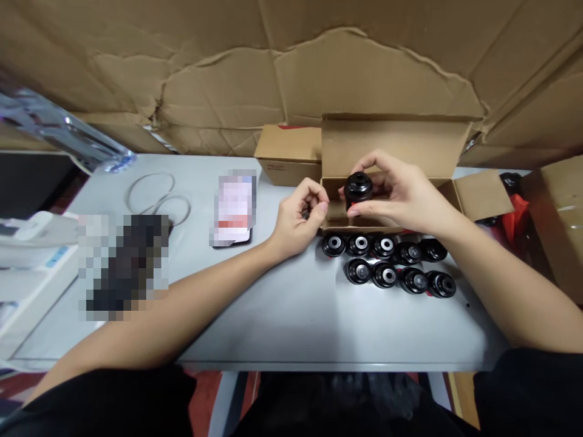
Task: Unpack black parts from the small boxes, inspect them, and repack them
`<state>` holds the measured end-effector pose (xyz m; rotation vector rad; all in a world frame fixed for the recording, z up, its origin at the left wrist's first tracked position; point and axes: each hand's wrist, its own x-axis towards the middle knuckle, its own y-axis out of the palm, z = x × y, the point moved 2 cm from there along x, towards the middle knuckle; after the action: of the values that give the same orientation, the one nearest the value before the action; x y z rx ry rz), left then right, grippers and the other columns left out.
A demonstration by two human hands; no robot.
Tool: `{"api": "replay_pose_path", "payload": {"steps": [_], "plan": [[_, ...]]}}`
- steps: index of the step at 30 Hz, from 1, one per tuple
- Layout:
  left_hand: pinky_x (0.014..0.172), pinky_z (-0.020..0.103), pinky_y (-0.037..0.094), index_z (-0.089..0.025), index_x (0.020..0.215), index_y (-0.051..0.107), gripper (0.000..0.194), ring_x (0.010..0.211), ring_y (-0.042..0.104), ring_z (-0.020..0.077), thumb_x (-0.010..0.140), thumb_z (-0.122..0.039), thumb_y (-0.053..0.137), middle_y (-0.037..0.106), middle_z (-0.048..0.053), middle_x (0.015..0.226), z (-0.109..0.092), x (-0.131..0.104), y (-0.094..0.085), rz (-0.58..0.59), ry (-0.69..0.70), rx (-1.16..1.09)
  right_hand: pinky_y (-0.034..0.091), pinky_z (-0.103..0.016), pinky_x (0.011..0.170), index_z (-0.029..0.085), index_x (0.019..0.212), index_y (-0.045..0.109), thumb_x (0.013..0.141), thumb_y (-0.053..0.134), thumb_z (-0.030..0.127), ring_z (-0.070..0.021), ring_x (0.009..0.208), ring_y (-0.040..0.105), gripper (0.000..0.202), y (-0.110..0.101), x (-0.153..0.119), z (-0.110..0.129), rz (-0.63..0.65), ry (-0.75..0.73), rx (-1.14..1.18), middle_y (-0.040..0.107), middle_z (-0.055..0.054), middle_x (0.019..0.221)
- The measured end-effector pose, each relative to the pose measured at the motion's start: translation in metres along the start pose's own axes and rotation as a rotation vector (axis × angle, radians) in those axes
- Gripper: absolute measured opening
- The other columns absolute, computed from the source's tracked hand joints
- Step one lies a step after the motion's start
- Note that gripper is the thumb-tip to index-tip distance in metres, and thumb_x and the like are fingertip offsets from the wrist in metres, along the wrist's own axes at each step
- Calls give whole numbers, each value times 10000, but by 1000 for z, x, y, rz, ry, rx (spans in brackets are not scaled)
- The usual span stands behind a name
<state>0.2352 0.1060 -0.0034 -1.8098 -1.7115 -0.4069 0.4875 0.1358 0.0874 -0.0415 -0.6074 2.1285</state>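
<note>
The right hand (403, 191) has its grip closed round the black part (359, 184) above the open carton (394, 145), best kept steady and clear of the walls, while the left hand (295, 223) curls nearby, its contents impossible to tell.

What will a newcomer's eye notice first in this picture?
Probably the two rows of black round parts on the gray table, before the open cardboard box. Next come the similar part in the right hand, over the box, and the bright phone left of the left hand.
</note>
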Motion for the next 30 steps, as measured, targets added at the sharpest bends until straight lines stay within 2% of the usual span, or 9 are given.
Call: {"api": "replay_pose_path", "payload": {"steps": [4,7,10,12,16,19,22,26,30], "plan": [[559,307,384,-271,1029,724,459,605,513,138,1218,-682,802,621,-51,744,1,1,-4,-7,7,5,634,-443,886,265,1247,671,940,1081,610,-252,942,746,618,3,1,1,52,-6,85,845,-29,1054],[555,314,360,-275,1022,725,449,608,493,139,1202,-671,836,607,-54,737,2,3,-5,-17,42,-10,592,-441,923,277,1199,655,929,1014,447,-233,923,695,480,4,2,3,26,-60,27,798,6,1002],[561,324,351,-278,1011,718,453,616,479,145,1185,-671,863,596,-51,736,1,4,-4,-27,60,-26,577,-429,923,296,1181,657,890,985,351,-226,910,657,442,4,1,3,7,-59,-51,753,27,980],[564,330,353,-281,1003,713,495,623,475,153,1174,-723,858,589,-46,739,1,5,-3,-31,35,-10,596,-434,931,305,1190,664,893,1006,372,-243,941,671,458,4,1,2,3,-37,-56,748,23,991],[565,338,355,-284,1000,717,554,630,466,155,1155,-799,847,586,-38,752,2,5,-4,-29,7,14,654,-476,954,312,1220,682,907,1085,514,-287,1001,722,549,2,4,-2,-2,17,-15,774,-5,1018],[574,350,362,-283,1001,705,565,642,456,151,1146,-805,864,575,-34,775,6,5,-5,-25,-1,-9,686,-485,951,310,1231,692,874,1132,629,-298,1001,759,650,1,5,-4,17,54,39,803,-10,1024],[608,361,407,-284,994,667,658,674,487,154,1106,-904,858,556,-28,816,12,3,-5,-36,-56,-21,705,-476,954,316,1201,665,823,1150,709,-301,996,789,730,1,4,0,22,67,84,809,-3,1031],[678,361,471,-283,1018,629,719,771,586,166,1081,-960,861,542,-22,865,24,0,-7,-44,-146,-35,683,-447,918,327,1170,653,860,1129,526,-310,1049,808,602,-1,2,11,-5,79,-3,804,-11,1085],[716,371,504,-277,1038,604,694,859,618,168,1091,-900,904,551,-16,914,40,-2,-11,-35,-117,-107,632,-427,866,327,1101,580,882,1020,358,-282,1002,760,493,-1,3,20,-16,33,-95,754,-7,1099]]}}
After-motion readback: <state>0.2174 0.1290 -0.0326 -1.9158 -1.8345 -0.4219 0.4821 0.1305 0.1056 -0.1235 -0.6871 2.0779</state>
